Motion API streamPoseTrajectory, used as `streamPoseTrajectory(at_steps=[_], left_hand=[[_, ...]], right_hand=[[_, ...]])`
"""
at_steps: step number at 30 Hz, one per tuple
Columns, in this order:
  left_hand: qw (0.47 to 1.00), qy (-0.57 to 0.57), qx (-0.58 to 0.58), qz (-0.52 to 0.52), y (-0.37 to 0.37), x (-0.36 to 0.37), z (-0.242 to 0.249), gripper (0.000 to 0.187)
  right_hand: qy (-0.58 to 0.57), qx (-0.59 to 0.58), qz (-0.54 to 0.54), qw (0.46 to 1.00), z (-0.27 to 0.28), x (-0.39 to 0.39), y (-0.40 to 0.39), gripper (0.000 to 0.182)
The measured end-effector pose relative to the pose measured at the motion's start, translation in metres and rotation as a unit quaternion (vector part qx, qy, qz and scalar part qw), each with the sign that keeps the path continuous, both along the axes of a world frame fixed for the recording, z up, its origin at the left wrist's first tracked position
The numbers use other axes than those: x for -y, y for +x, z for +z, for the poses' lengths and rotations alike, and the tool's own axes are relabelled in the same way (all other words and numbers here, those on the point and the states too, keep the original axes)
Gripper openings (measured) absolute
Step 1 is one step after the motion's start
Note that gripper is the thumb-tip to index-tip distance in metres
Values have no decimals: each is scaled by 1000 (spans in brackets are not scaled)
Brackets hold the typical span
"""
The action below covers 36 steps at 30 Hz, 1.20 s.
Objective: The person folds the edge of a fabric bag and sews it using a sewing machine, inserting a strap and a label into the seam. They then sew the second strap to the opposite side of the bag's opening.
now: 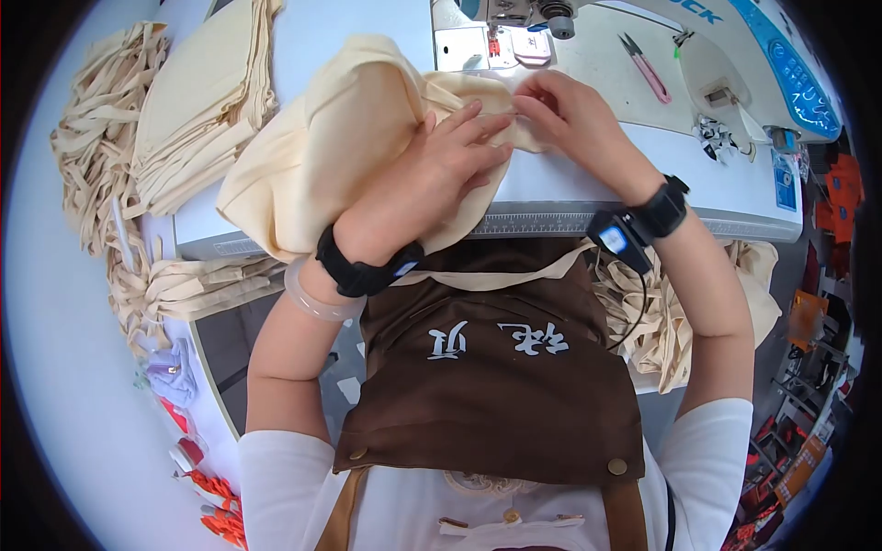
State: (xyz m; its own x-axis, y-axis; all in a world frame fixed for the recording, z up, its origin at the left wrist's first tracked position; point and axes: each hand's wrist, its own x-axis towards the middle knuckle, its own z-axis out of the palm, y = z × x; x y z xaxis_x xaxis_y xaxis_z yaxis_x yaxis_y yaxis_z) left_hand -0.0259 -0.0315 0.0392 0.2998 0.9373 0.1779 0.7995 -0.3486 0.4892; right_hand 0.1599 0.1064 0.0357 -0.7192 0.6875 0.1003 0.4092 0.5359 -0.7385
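Note:
A cream cloth piece (340,129), bunched and folded, lies at the table's front edge and stands up in a loose hump on the left. My left hand (450,165) rests on it, fingers stretched out toward the right. At the cloth's right end, my right hand (565,110) pinches the edge between thumb and fingers; the exact grip is partly hidden. Just behind both hands is the sewing machine (560,18), its needle area and metal plate apart from the cloth.
Pink-handled snips (648,69) lie on the machine bed. A stack of folded cream cloth (202,92) stands at left, beside bundled cream straps (106,138). More cream straps (634,312) hang below the table at right. A ruler strip (533,223) runs along the table's front edge.

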Motion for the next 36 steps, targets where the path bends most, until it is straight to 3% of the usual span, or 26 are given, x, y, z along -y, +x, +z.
streamPoseTrajectory(at_steps=[5, 11, 17, 20, 23, 26, 32, 36], left_hand=[[998, 56, -33, 26, 7, 6, 4, 35], [998, 60, 17, 26, 5, 8, -6, 31], [995, 64, 82, 3, 0, -1, -16, 23], [997, 29, 67, 7, 2, 0, -15, 22], [998, 4, 58, 11, 5, 0, -15, 24], [999, -14, 49, 15, 6, -1, -16, 26], [998, -24, 47, 40, 9, 0, -15, 26], [996, -35, 57, 61, 9, -4, -13, 25]], right_hand=[[3, 22, 1, 1000, -15, -11, -21, 17], [139, -49, -19, 989, -28, 0, -20, 13], [85, -45, -12, 995, -18, -4, -5, 16], [117, 63, -25, 991, 6, 7, 15, 16], [147, 78, 1, 986, 10, 18, 22, 16], [248, 94, 17, 964, 1, 21, 21, 16], [111, 141, -50, 982, 7, 26, 13, 9], [108, 61, -26, 992, 0, 20, 14, 7]])
